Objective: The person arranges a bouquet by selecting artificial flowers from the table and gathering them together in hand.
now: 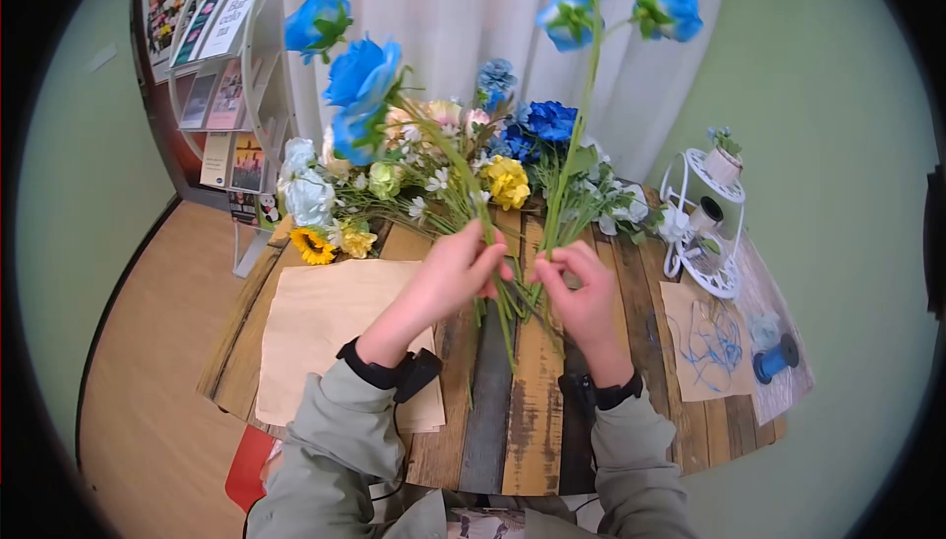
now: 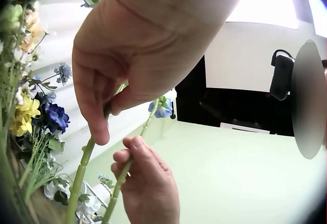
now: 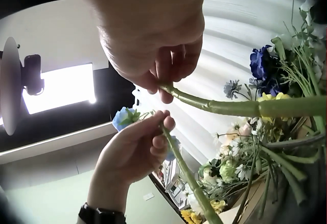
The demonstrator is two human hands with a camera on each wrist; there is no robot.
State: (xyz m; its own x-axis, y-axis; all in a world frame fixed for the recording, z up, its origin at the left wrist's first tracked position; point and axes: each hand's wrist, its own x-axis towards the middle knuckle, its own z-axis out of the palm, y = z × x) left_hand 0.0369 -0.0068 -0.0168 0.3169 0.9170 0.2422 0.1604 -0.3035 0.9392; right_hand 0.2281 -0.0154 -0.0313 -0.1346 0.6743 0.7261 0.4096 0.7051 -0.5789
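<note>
Because the brown paper point(image 1: 330, 327) lies flat at the L of the counter point(image 1: 532, 440), it stays apart from the blooms, prob. to avoid creasing. Next R: L hand point(image 1: 458, 271), its grip pinching the L stem point(image 1: 456, 153) btw. thumb & fingers; its blue roses point(image 1: 361, 76) lean up & L, likely so heads don't snag. Mid, at back: flower pile incl. yellow bloom point(image 1: 507, 182) & dk-blue bloom point(image 1: 552, 120), prob. there for easy reach. R hand point(image 1: 586, 293): grip pinches the R stem point(image 1: 567, 165); its blue roses stand tall, well apart from the L ones, which seems to prevent tangling. Far R: white stand point(image 1: 711, 281), then blue strands point(image 1: 711, 342) on a small sheet point(image 1: 680, 317), blue spool point(image 1: 774, 360) just beside; prob. sited out of the hands' way.
</note>
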